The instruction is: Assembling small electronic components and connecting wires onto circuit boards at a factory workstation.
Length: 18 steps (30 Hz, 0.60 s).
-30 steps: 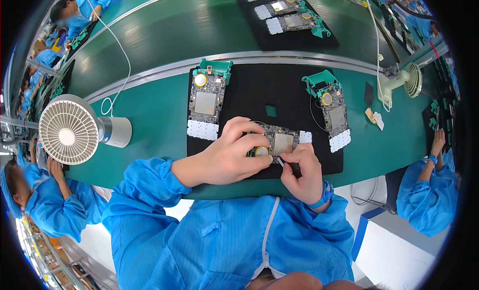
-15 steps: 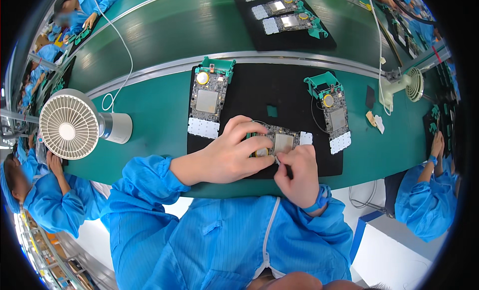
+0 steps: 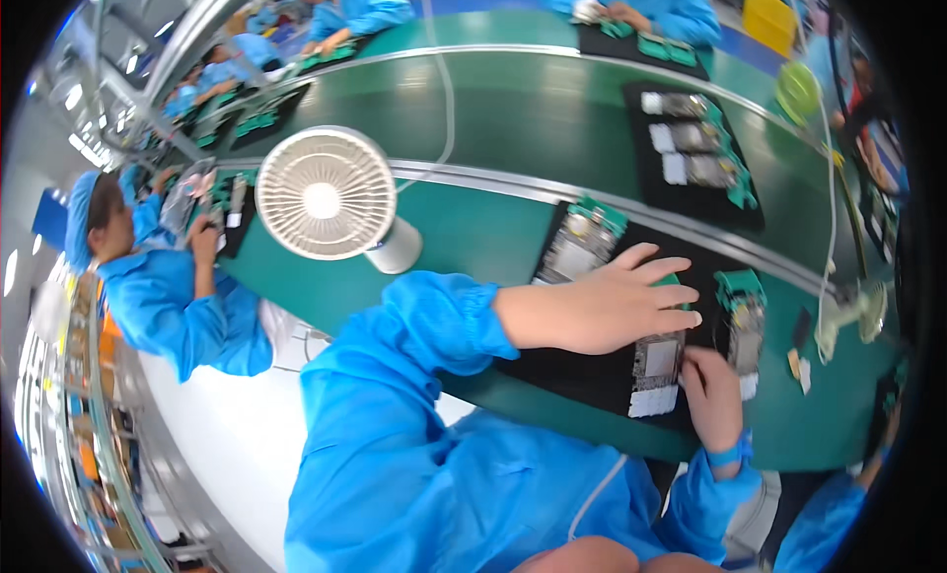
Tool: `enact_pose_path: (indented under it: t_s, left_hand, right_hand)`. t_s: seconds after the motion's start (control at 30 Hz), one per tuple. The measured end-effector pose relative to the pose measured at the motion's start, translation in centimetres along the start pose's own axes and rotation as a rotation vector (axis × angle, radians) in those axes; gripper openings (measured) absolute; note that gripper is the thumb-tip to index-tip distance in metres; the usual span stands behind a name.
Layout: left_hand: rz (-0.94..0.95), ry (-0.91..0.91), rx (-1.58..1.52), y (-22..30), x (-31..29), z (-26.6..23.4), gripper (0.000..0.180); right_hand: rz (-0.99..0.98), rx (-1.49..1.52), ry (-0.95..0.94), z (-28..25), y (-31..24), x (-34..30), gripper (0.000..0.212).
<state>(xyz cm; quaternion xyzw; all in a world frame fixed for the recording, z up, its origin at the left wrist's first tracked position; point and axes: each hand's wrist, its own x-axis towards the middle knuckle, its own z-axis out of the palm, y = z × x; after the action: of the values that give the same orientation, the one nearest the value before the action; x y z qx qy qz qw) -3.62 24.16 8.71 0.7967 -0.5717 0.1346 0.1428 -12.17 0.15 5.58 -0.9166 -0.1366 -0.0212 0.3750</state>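
A circuit board (image 3: 655,366) with a silver metal plate and a white perforated end lies on the black mat (image 3: 582,368), its white end toward me. My left hand (image 3: 617,302) reaches over the board's far end with fingers spread, hiding most of the green part there; its thumb is out of sight. Beside the board's right edge is my right hand (image 3: 714,400), fingers curled and pinched together. Whatever is between those fingertips is too small to make out. Similar boards with green frames lie on either side, a left board (image 3: 582,243) and a right board (image 3: 747,331).
A white fan (image 3: 327,193) stands to the left on the green table (image 3: 464,223). Beyond a metal rail, more boards lie on another black mat (image 3: 661,203). Small scraps (image 3: 799,366) and a second fan (image 3: 853,315) are at the right. Co-workers in blue (image 3: 187,287) sit around.
The view has swung left. The board under my hands has turned from sideways to lengthwise, white end toward me. My left fingers have spread flatter; my right hand stays by the board's edge.
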Motion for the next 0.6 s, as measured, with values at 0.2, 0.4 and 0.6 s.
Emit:
enact_pose_path:
  t_s: [0.2,0.4,0.6]
  left_hand:
    - [-0.596,0.111,-0.508,3.7,-3.5,0.7,0.069]
    - [-0.979,0.045,-1.439,3.9,-3.8,3.5,0.059]
    - [-1.035,0.183,-1.730,3.5,-4.6,5.4,0.043]
  right_hand:
    - [0.292,0.177,0.033,-0.3,-0.6,-2.4,0.030]
    - [0.327,0.408,0.181,0.4,-0.6,-3.1,0.034]
    - [0.240,0.527,0.260,3.8,-1.9,-3.0,0.031]
